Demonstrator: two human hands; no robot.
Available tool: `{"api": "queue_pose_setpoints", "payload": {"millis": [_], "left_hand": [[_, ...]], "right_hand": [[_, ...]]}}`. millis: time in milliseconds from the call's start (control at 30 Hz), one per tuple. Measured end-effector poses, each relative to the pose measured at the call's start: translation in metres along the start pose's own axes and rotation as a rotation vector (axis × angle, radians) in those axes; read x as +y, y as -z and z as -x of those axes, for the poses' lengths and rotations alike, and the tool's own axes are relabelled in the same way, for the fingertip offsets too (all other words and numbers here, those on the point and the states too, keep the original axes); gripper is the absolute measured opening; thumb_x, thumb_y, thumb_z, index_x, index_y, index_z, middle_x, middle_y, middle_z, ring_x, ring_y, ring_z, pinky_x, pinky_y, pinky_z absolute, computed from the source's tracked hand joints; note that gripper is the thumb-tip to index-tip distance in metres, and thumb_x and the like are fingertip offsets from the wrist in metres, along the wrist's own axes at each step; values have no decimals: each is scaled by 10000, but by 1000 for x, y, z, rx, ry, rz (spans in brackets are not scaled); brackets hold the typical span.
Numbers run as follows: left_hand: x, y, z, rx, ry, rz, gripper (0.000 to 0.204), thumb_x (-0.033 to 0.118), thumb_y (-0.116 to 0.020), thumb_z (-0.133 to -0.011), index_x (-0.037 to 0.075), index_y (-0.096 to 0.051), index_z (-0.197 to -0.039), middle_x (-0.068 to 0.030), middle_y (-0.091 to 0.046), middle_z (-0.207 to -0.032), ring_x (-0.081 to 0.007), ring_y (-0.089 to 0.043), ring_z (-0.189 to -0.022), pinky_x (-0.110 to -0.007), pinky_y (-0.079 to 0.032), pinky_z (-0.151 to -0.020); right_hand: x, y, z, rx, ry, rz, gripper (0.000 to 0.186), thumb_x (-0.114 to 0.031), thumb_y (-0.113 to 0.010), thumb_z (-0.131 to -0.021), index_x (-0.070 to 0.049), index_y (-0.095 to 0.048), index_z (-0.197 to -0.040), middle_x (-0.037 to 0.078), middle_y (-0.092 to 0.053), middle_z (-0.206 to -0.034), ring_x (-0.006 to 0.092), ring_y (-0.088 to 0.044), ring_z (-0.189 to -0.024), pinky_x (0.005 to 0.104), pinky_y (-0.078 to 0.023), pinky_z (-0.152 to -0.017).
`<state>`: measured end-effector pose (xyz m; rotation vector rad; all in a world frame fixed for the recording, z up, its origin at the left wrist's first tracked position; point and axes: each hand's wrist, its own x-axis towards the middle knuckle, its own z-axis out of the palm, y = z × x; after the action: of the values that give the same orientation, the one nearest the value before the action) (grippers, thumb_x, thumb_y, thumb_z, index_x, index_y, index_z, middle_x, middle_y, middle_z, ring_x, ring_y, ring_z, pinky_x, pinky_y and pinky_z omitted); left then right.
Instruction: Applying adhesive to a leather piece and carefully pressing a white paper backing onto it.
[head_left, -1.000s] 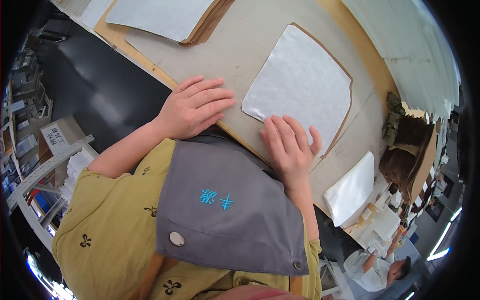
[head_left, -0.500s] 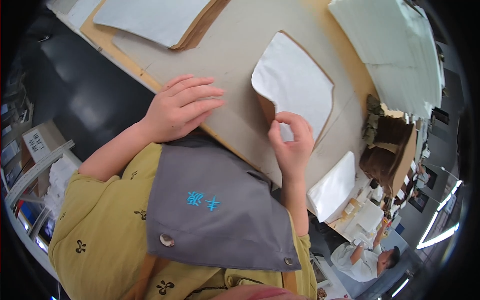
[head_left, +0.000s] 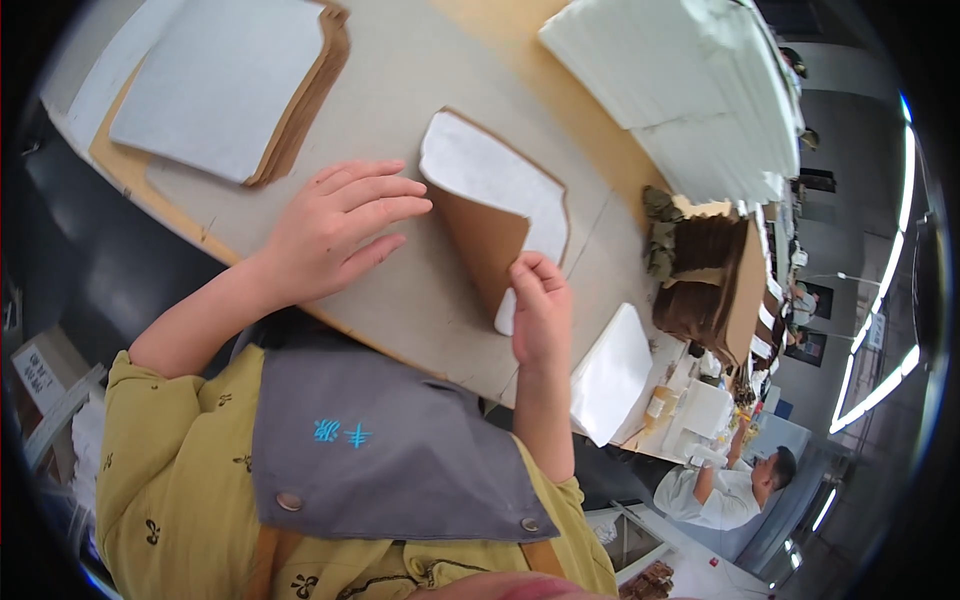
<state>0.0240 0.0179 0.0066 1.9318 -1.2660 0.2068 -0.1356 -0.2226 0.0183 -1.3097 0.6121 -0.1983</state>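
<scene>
Brown-backed white sheet (head_left: pixel 485 235) lies on the table (head_left: pixel 390 85) in front of the person in the head view, between the two hands. Its white face is matte and smooth; the near corner curls up and over, showing a plain tan-brown underside that forms a long, pointed flap across the white. The outline has rounded corners, with a thin brown rim along the far edges. The tabletop is flat, dull grey, with pale wood-coloured bands. At the upper left sits a stack of similar sheets (head_left: pixel 220 85), white on top and brown in layered edges. A tall, pale pile of thin sheets (head_left: pixel 660 90) stands at the upper right, and a smaller glossy white stack (head_left: pixel 612 375) lies to the right.

The right hand (head_left: pixel 541 315) comes up from below, thumb and bent forefinger pinched together on the lifted part of the sheet. The left hand (head_left: pixel 335 235) is spread flat, palm down, fingers slightly apart and pointing right, tips just beside the sheet; whether they touch it cannot be told.
</scene>
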Motion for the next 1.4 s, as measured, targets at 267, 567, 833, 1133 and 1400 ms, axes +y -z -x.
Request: {"api": "queue_pose_setpoints", "payload": {"millis": [267,567,833,1133,1400], "left_hand": [[-7,-11,-53,-256,41,180,305,266,-717,-943,129,-696,-1214,-38,-718,-1216,-285,-531,-1376,-484,-335,-1186],[-9,-15,-54,-381,40,347,80,154,-782,-884,147,-738,-950,30,-741,-1005,-215,-596,-1313,-499,-347,-1179],[-12,0,-33,-453,-22,306,77,178,-742,-918,115,-705,-940,-15,-705,-970,-232,-593,-1307,-496,-355,-1164],[-15,32,-11,-590,91,286,84,125,-770,-873,128,-723,-943,0,-703,-956,-249,-575,-1320,-486,-364,-1160],[-14,39,-17,-609,131,221,192,21,-753,-804,120,-745,-969,-16,-715,-935,-293,-583,-1325,-498,-337,-1182]], "right_hand": [[-8,-7,9,-54,-46,31,83,-67,-677,-964,-20,-696,-1030,-21,-679,-964,64,-575,-901,234,-440,-840],[-8,-8,12,-111,-88,147,76,-61,-666,-963,-15,-689,-1020,-29,-659,-941,72,-573,-886,238,-450,-788],[-16,-7,19,-286,52,306,173,-83,-674,-968,-3,-701,-1119,26,-732,-1027,109,-650,-964,281,-507,-896],[-15,51,10,225,156,635,216,-141,-639,-1021,-13,-686,-1189,48,-740,-1049,117,-678,-984,268,-511,-913],[-13,102,21,524,208,636,233,-209,-660,-1014,-33,-722,-1154,47,-761,-1005,120,-691,-891,254,-528,-801]]}}
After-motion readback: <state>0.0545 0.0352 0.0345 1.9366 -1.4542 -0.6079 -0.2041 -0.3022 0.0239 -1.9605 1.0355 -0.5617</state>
